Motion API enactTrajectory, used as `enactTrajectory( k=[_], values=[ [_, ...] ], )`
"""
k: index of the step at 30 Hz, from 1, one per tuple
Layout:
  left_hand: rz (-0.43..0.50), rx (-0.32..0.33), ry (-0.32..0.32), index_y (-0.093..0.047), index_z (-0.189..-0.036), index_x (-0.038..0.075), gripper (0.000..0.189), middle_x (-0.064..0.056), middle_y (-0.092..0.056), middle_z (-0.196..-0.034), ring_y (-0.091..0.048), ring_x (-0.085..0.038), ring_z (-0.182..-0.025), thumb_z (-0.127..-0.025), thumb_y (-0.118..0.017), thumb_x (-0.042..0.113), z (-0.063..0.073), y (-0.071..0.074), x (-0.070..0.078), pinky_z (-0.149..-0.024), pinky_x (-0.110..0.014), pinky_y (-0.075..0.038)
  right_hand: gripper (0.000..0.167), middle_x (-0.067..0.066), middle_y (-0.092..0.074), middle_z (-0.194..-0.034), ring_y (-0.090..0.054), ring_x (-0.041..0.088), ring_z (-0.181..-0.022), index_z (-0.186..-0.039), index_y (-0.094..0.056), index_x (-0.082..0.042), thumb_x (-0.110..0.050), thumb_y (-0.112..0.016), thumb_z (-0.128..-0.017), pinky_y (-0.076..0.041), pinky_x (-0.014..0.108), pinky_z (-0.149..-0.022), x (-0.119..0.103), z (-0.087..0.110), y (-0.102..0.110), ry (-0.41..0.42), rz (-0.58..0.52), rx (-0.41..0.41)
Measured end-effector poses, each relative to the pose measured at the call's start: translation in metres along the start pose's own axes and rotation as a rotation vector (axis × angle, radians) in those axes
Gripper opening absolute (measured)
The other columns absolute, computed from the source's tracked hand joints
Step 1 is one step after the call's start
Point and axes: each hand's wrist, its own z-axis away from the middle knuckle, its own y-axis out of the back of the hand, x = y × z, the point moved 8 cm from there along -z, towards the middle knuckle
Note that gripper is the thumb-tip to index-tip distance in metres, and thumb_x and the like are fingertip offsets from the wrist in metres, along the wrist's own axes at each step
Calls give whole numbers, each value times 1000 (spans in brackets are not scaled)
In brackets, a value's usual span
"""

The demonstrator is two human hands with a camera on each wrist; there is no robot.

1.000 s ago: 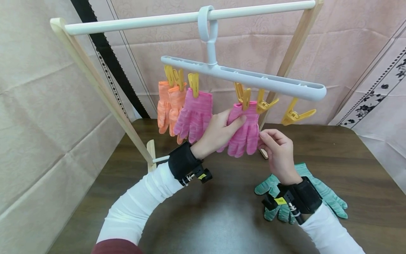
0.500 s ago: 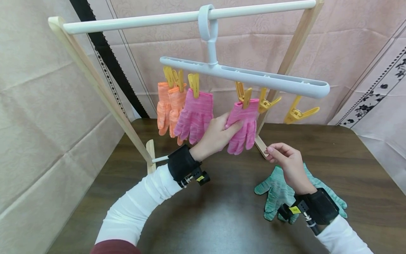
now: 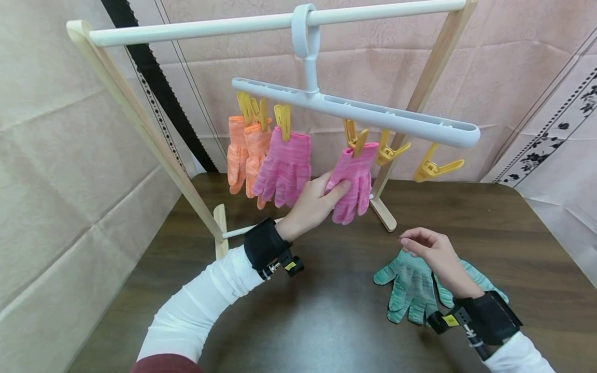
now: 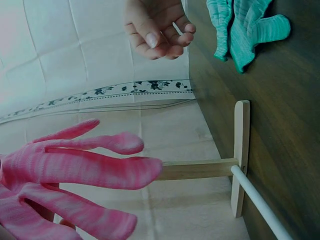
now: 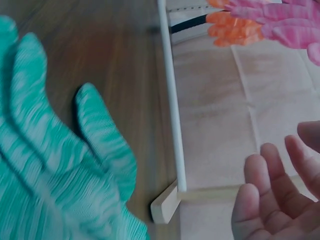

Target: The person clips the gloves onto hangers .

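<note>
Head camera looks forward and down; nearer wrist views share green gloves [image 4: 247,32].

Left hand [image 3: 313,203] partly hidden behind held pink glove [image 3: 357,178], right sleeve [image 3: 521,355] cropped

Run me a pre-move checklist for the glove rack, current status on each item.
1. Right hand free: ok, it holds nothing.
2. Left hand clear of the rightmost pink glove: not ok, it holds that glove by one side.
3. That glove's yellow clip on its cuff: ok. Whether the grip is firm: cannot tell.
4. Spare clip for another glove: ok, the rightmost clip hangs with nothing in it.
5. Green gloves at hand: ok, on the table near the right hand.
6. Hanger level: cannot tell, it slants in the head view but may only be turned.
</note>
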Motion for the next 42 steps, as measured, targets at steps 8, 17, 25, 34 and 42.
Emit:
enactTrajectory(
  k=[8,17,25,34,42],
  values=[
    [27,-7,29,-56,-109,7,27,-3,-46,-66,-44,-14,-63,-90,-49,25,6,-1,-11,-55,-21,-34,33,-12,-58,-85,-55,10,-78,-107,-54,4,-24,-49,-90,-46,27,-66,15,6,8,-78,154,-7],
    [28,-13,39,-56,-111,8,27,0,-39,-63,-41,-12,-61,-91,-48,26,9,-1,-19,-55,-21,-32,34,15,-59,-98,-47,8,-73,-107,-56,2,-27,-48,-90,-38,25,-62,29,9,16,-128,324,31],
    [69,-33,72,-53,-118,8,33,-6,-55,-82,-50,-20,-77,-91,-47,25,13,-3,-24,-65,-21,-37,32,19,-59,-98,-55,26,-83,-105,-56,3,-25,-52,-88,-41,29,-62,43,8,19,-179,472,23],
    [59,-28,98,-55,-110,-1,26,-1,-39,-66,-39,-13,-62,-91,-48,15,21,4,-3,-56,-21,-31,35,20,-58,-97,-55,31,-88,-107,-53,6,-24,-54,-87,-46,38,-68,56,8,13,-165,500,-32],
    [48,-24,86,-55,-110,-3,26,0,-37,-66,-39,-13,-63,-91,-47,13,24,6,1,-57,-20,-30,37,23,-58,-101,-55,32,-90,-108,-53,7,-23,-54,-87,-46,36,-66,66,9,5,-197,488,-76]
  ],
)
